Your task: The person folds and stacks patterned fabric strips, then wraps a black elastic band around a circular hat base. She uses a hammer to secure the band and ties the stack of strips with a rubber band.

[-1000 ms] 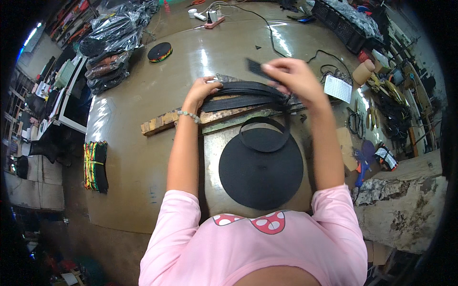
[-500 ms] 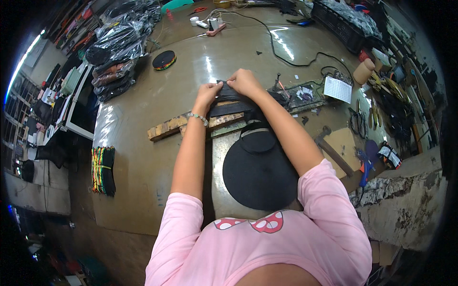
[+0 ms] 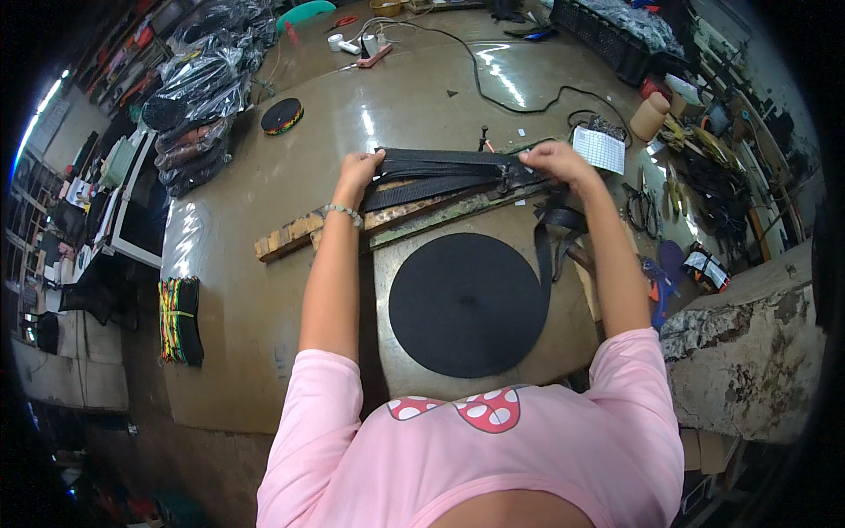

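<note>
Although both hands show clearly, the fingertips themselves are curled out of sight behind what they grip. The left hand (image 3: 359, 167) is clenched on the left end of a bundle of flat black webbing straps (image 3: 444, 167), and the right hand (image 3: 553, 161) is clenched on its right end, so the bundle is stretched level between them over the far part of the brown table (image 3: 422, 88). How many layers the bundle has cannot be made out. Just beneath it lies a long rough wooden slat (image 3: 299, 234), partly hidden by the left wrist, which wears a pale bead bracelet (image 3: 341, 211). From the right hand a black strap drops and joins a large flat round coil of black webbing (image 3: 465, 304) lying on the table just in front of the person's pink shirt (image 3: 493, 458).

Beside the right hand lies a small white printed card (image 3: 598, 150); its print is too small to tell. Shiny black plastic-wrapped packages (image 3: 198, 97) are heaped at the table's far left corner, near a small round black spool with a coloured rim (image 3: 282, 115). A stack of striped multicoloured bands (image 3: 179, 321) sits at the left edge. The crowded right side is bent and blurred towards the rim.
</note>
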The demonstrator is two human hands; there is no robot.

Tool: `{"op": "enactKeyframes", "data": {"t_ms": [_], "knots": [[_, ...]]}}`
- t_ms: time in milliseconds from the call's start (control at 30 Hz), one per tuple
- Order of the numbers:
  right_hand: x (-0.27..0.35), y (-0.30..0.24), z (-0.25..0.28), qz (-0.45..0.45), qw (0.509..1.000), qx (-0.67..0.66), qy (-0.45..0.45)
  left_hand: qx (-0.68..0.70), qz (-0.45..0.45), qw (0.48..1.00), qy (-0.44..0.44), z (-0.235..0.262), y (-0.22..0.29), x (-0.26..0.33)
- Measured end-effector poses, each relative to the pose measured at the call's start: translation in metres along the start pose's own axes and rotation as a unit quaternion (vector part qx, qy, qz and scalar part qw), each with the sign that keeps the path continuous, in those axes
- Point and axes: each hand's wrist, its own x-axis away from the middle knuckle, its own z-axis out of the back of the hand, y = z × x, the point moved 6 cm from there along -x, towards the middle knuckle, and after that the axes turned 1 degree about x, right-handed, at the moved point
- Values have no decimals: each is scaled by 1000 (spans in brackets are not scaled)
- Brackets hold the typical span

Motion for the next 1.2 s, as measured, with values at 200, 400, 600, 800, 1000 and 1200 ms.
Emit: {"op": "enactKeyframes", "data": {"t_ms": [200, 400, 600, 800, 1000, 1200], "knots": [[-17, 57, -28, -42, 988, -138, -63, -23, -2, 1000, 3, 2, 5, 2], [13, -33, 10, 146, 971, 104, 160, -10, -70, 997, 26, 1, 15, 14], [-14, -141, -121, 272, 960, 19, 63, 29, -33, 997, -68, 6, 10, 17], [-74, -118, -182, 202, 961, 140, 126, 64, -23, 995, -69, 7, 11, 14], [-62, -130, -174, 233, 952, 170, 100, 46, -44, 997, -44, 4, 18, 20], [6, -134, -65, 257, 930, 259, 33, 36, -34, 998, -39, 3, 17, 18]]}}
